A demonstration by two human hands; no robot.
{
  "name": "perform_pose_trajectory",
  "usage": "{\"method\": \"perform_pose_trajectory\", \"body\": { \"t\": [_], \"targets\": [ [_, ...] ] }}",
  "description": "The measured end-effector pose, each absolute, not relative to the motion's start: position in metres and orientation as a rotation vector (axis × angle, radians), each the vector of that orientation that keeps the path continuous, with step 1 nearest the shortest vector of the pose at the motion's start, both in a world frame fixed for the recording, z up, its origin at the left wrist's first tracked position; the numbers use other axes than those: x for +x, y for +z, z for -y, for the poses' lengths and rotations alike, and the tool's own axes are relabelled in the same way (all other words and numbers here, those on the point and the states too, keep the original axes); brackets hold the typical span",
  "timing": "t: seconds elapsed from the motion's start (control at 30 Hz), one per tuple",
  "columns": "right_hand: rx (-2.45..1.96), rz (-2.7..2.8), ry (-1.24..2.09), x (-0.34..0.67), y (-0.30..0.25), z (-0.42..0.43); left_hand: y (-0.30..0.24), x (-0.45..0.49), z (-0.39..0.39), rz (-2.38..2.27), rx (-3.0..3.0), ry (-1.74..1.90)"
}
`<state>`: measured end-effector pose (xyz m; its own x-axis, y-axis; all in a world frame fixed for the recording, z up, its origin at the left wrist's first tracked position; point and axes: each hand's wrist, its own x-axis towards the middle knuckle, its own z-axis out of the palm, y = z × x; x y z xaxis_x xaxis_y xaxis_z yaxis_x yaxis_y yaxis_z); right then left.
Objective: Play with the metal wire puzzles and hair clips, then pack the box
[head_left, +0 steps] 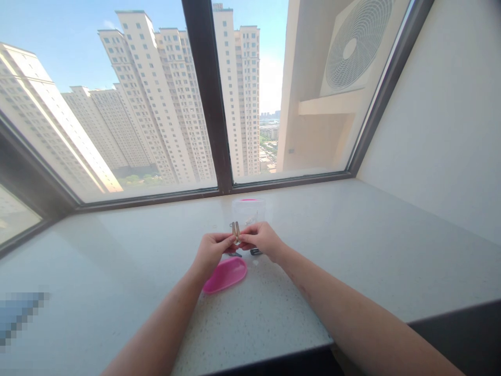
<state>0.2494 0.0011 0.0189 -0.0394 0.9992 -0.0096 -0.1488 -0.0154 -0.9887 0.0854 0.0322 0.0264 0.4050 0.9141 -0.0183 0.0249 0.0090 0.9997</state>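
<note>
Both my hands meet over the pale stone sill and pinch a small metal clip (235,230) between their fingertips. My left hand (211,252) holds it from the left, my right hand (261,238) from the right. The clip stands upright above the sill. Just behind it stands a clear plastic container (248,209) with a pink base and small items inside. A pink oval lid (226,274) lies flat on the sill under my left wrist. Two small dark pieces (255,251) lie on the sill below my hands.
The speckled stone sill (352,240) runs wide to both sides, with its front edge near me. A dark-framed window (211,104) closes the back, and a white wall (450,130) rises on the right.
</note>
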Motion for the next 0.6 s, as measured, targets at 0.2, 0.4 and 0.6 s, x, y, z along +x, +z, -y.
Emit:
{"method": "perform_pose_trajectory", "body": {
  "t": [0.2, 0.4, 0.6],
  "targets": [
    [-1.111, 1.114, 1.285, 0.2475, 0.0212, 0.0002, 0.0258, 0.0865, -0.0308, -0.906, 1.414, 0.899],
    [-1.143, 1.103, 1.280, 0.2477, 0.0224, 0.0005, 0.0276, 0.0866, -0.0295, -0.915, 1.411, 0.882],
    [-1.176, 1.110, 1.259, 0.2466, 0.0241, 0.0006, 0.0287, 0.0869, -0.0280, -0.911, 1.423, 0.870]
  ]
}}
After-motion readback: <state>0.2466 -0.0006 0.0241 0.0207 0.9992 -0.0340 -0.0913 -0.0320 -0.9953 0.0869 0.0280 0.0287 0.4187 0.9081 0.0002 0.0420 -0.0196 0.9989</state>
